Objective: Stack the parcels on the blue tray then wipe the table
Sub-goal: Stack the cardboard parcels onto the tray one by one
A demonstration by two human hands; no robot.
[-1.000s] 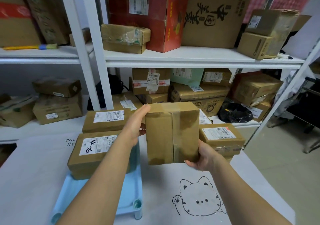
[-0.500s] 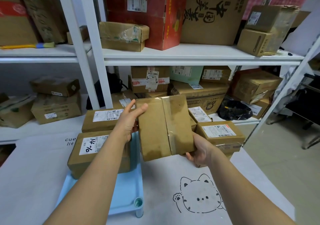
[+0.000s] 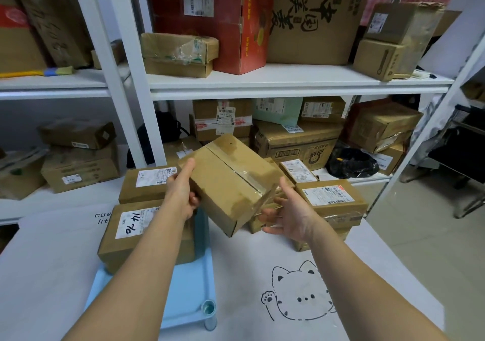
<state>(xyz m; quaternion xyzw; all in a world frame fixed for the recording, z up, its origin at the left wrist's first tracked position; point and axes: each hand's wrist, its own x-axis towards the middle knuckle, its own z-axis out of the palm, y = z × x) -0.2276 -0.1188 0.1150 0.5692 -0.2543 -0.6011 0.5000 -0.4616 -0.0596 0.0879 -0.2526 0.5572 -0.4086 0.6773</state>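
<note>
I hold a plain brown taped parcel tilted in the air above the table, over the blue tray's far right edge. My left hand grips its left end, thumb on top. At its lower right end my right hand cups it, thumb up along the end and fingers beneath. The blue tray lies on the table at the left. It carries a parcel marked "14-10" and another labelled parcel behind that. More labelled parcels sit stacked on the table to the right.
A white cover with a cat drawing lies over the table. White shelving packed with cardboard boxes stands right behind the table. A black bag lies on the lower shelf. Open floor is at the right.
The parcel has turned from upright to a tilted, flatter lie and moved slightly left toward the tray. My right hand has shifted from its bottom corner to its right end.
</note>
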